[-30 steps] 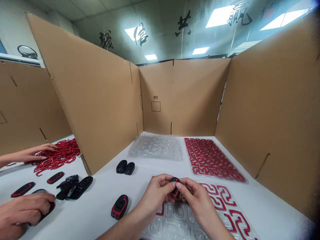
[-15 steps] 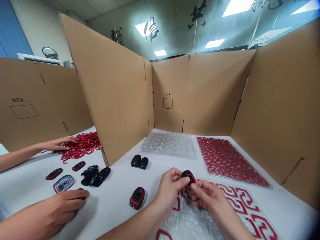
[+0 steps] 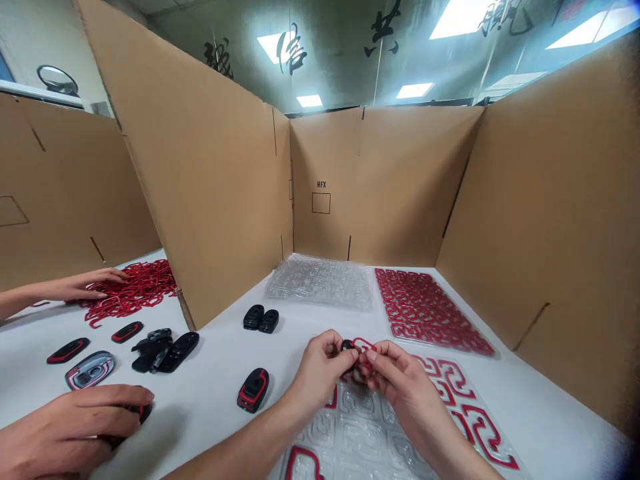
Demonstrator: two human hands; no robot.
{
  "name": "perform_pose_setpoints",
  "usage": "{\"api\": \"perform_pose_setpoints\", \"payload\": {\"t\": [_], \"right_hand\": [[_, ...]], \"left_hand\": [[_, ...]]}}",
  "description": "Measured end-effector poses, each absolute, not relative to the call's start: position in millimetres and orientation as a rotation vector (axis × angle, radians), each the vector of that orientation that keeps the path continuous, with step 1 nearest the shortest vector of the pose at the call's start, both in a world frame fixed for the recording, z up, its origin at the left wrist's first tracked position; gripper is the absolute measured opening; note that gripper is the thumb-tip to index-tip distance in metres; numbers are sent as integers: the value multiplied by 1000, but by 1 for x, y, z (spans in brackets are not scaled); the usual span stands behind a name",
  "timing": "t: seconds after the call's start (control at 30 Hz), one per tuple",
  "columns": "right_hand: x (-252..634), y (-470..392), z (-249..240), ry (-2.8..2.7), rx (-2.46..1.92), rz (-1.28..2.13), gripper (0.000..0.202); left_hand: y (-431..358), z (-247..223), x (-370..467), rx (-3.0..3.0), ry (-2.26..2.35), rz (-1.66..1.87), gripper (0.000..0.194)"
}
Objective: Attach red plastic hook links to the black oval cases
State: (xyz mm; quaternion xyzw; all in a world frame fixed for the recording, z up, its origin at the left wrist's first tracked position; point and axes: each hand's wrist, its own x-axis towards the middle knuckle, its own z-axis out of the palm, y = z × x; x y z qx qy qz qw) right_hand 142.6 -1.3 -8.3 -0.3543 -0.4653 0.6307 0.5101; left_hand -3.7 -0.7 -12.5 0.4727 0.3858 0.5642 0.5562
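- Above the clear tray (image 3: 360, 433), in the head view, the person's left hand (image 3: 321, 373) has thumb and fingers clamped on a small black fob (image 3: 347, 345).
- Just beside it, the right hand (image 3: 400, 377) has its thumb and fingers together, pinching what looks like a red strip (image 3: 364, 343), whose loop arches from the fob to the fingertips; the fingers hide where its far end lies.
- By judgement, the step in hand is working the red strip at the fob's face; whether it is being seated or drawn off cannot be told from this.
- The next move seems to call for a firm left pinch and a light right one, guiding the thin loop along the fob without bending it.
- On the table to the left lies another fob with red trim (image 3: 253, 390), apart from both hands; farther back, two black fobs (image 3: 261, 319) sit side by side.
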Motion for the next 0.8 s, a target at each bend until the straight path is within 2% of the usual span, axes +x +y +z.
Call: {"api": "perform_pose_setpoints", "payload": {"t": [0.23, 0.43, 0.57, 0.8], "right_hand": [[142, -6, -4, -1457, -882, 1340, 38], [146, -19, 3, -1984, -966, 664, 24], [149, -19, 5, -2075, -994, 521, 15], [156, -8, 5, -2007, -1046, 366, 17]], "left_hand": [[1, -13, -6, 1194, 1004, 1326, 19], [1, -10, -10, 1323, 1036, 1335, 8], [1, -7, -13, 1320, 996, 1290, 14], [1, -6, -14, 1243, 924, 1265, 25]]}}
